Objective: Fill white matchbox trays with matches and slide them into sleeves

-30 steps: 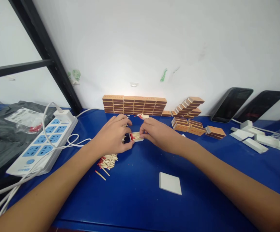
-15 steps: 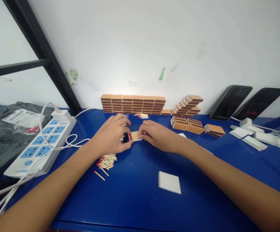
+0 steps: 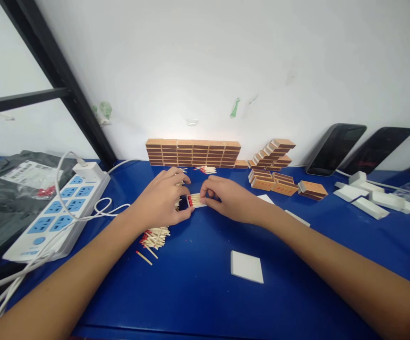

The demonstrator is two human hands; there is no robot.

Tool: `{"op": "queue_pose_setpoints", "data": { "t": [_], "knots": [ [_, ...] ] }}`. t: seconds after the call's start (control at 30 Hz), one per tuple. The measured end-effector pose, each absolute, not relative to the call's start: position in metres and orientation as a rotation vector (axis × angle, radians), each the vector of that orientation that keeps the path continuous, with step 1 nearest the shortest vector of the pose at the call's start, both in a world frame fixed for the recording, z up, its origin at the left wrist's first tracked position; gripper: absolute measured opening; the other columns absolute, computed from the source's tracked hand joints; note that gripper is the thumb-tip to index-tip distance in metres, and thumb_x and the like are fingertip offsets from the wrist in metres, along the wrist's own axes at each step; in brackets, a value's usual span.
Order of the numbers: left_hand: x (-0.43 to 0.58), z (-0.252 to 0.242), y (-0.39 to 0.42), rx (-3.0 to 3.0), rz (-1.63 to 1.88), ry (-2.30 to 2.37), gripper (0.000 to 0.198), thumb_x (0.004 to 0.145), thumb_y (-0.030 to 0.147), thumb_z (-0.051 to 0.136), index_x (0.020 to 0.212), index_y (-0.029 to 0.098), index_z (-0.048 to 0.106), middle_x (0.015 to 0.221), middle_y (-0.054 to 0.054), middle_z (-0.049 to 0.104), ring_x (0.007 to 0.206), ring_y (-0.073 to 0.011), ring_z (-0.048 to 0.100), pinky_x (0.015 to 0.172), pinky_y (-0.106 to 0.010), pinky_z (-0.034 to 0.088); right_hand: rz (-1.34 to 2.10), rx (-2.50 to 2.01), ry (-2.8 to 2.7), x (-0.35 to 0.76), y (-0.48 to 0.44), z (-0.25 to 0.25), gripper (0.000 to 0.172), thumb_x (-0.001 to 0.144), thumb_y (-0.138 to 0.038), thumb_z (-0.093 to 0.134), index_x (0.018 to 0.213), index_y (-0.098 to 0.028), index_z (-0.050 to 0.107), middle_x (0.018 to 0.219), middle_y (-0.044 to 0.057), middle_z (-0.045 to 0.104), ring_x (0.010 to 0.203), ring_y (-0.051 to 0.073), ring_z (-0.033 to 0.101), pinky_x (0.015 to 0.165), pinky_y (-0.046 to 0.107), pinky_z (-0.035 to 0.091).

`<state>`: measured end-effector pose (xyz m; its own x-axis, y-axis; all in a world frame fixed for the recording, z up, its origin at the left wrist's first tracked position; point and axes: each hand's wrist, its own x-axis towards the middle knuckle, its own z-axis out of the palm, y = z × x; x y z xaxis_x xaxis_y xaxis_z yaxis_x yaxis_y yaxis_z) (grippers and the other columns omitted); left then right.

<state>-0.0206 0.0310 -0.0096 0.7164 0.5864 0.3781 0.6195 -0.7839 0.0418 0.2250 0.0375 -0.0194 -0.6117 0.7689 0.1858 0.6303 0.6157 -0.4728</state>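
My left hand (image 3: 162,200) and my right hand (image 3: 228,198) meet at a small white matchbox tray (image 3: 195,200) filled with red-tipped matches on the blue table (image 3: 198,283). Both hands pinch the tray, the left from the left end, the right from the right end. A loose pile of matches (image 3: 155,237) lies just under my left wrist. A wall of stacked brown matchboxes (image 3: 192,153) stands behind my hands against the white wall.
More brown matchboxes (image 3: 274,167) lie stacked at the back right. A white flat box (image 3: 246,267) lies in front. White trays (image 3: 366,203) and two dark phones (image 3: 334,148) sit at the right. A white power strip (image 3: 58,210) with cables and a grey bag (image 3: 3,203) are at the left.
The hands stay on the tray with only slight finger shifts. The view has drifted a little.
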Motion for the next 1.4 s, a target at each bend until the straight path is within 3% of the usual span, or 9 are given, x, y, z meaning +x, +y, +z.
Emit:
{"op": "queue_pose_setpoints", "data": {
  "t": [0.2, 0.47, 0.67, 0.73, 0.87, 0.97, 1.1, 1.2, 1.4],
  "knots": [
    [-0.020, -0.009, 0.031, -2.836, -0.575, -0.992, 0.021, 0.088, 0.039, 0.079, 0.095, 0.019, 0.082, 0.123, -0.012, 0.073, 0.126, -0.0343, 0.061, 0.109, -0.055, 0.053, 0.432, -1.184, -2.453, 0.230, 0.040, 0.000, 0.004, 0.095, -0.017, 0.069, 0.092, -0.019, 0.068, 0.093, 0.004, 0.064, 0.084, 0.017, 0.058, 0.074, 0.029, 0.042],
    [-0.017, -0.008, 0.027, -2.859, -0.612, -0.939, 0.027, 0.092, 0.044, 0.075, 0.102, 0.020, 0.083, 0.128, -0.012, 0.073, 0.127, -0.0337, 0.061, 0.111, -0.055, 0.053, 0.441, -1.525, -2.368, 0.308, 0.025, 0.047, 0.025, 0.095, -0.043, 0.065, 0.093, -0.020, 0.076, 0.080, 0.005, 0.069, 0.072, 0.020, 0.060, 0.066, 0.033, 0.044],
    [-0.012, -0.012, 0.022, -2.905, -0.684, -0.888, 0.024, 0.092, 0.043, 0.075, 0.097, 0.021, 0.082, 0.126, -0.010, 0.073, 0.125, -0.0316, 0.062, 0.113, -0.053, 0.053, 0.428, -1.549, -2.493, 0.342, 0.013, 0.028, 0.047, 0.076, -0.046, 0.084, 0.118, -0.026, 0.077, 0.123, 0.011, 0.075, 0.117, 0.033, 0.066, 0.093, 0.041, 0.055],
    [-0.010, -0.012, 0.020, -2.926, -0.676, -0.886, 0.024, 0.092, 0.043, 0.076, 0.098, 0.021, 0.082, 0.126, -0.010, 0.073, 0.124, -0.0313, 0.063, 0.113, -0.053, 0.053, 0.385, -1.584, -2.464, 0.349, 0.016, 0.029, 0.044, 0.079, -0.046, 0.082, 0.118, -0.026, 0.077, 0.119, 0.010, 0.077, 0.111, 0.032, 0.069, 0.090, 0.040, 0.056],
    [-0.008, -0.013, 0.019, -2.951, -0.642, -0.899, 0.024, 0.090, 0.044, 0.078, 0.095, 0.021, 0.082, 0.125, -0.010, 0.074, 0.124, -0.0317, 0.064, 0.111, -0.054, 0.054, 0.086, -1.779, -2.188, 0.375, 0.027, 0.038, 0.026, 0.096, -0.041, 0.064, 0.104, -0.020, 0.077, 0.091, 0.008, 0.076, 0.081, 0.024, 0.069, 0.073, 0.036, 0.050],
    [-0.008, -0.014, 0.019, -2.948, -0.656, -0.885, 0.026, 0.090, 0.045, 0.077, 0.098, 0.021, 0.083, 0.125, -0.011, 0.074, 0.123, -0.0315, 0.064, 0.111, -0.054, 0.055, -0.045, -1.864, -2.097, 0.399, 0.034, 0.041, 0.021, 0.092, -0.036, 0.067, 0.101, -0.018, 0.076, 0.085, 0.009, 0.074, 0.075, 0.023, 0.066, 0.069, 0.035, 0.046],
    [-0.006, -0.014, 0.017, -2.927, -0.647, -0.886, 0.033, 0.087, 0.047, 0.080, 0.105, 0.019, 0.083, 0.125, -0.012, 0.074, 0.123, -0.0327, 0.065, 0.110, -0.055, 0.056, 0.067, -1.852, -2.166, 0.418, 0.035, 0.040, 0.023, 0.085, -0.040, 0.076, 0.095, -0.019, 0.077, 0.087, 0.009, 0.075, 0.074, 0.022, 0.066, 0.067, 0.034, 0.049],
    [-0.005, -0.015, 0.015, -2.933, -0.654, -0.874, 0.027, 0.089, 0.046, 0.080, 0.099, 0.021, 0.083, 0.125, -0.011, 0.075, 0.122, -0.0321, 0.066, 0.107, -0.054, 0.058, 0.215, -1.946, -2.142, 0.418, 0.034, 0.037, 0.026, 0.077, -0.044, 0.084, 0.086, -0.020, 0.077, 0.083, 0.008, 0.075, 0.071, 0.021, 0.067, 0.062, 0.033, 0.048],
    [-0.003, -0.015, 0.015, -2.929, -0.738, -0.837, 0.020, 0.091, 0.039, 0.078, 0.100, 0.022, 0.082, 0.122, -0.010, 0.076, 0.121, -0.0310, 0.066, 0.108, -0.052, 0.057, 0.429, -2.112, -2.112, 0.408, 0.032, 0.035, 0.015, 0.077, -0.029, 0.083, 0.073, -0.021, 0.071, 0.074, 0.006, 0.074, 0.066, 0.021, 0.067, 0.060, 0.034, 0.048]
  ]
}}
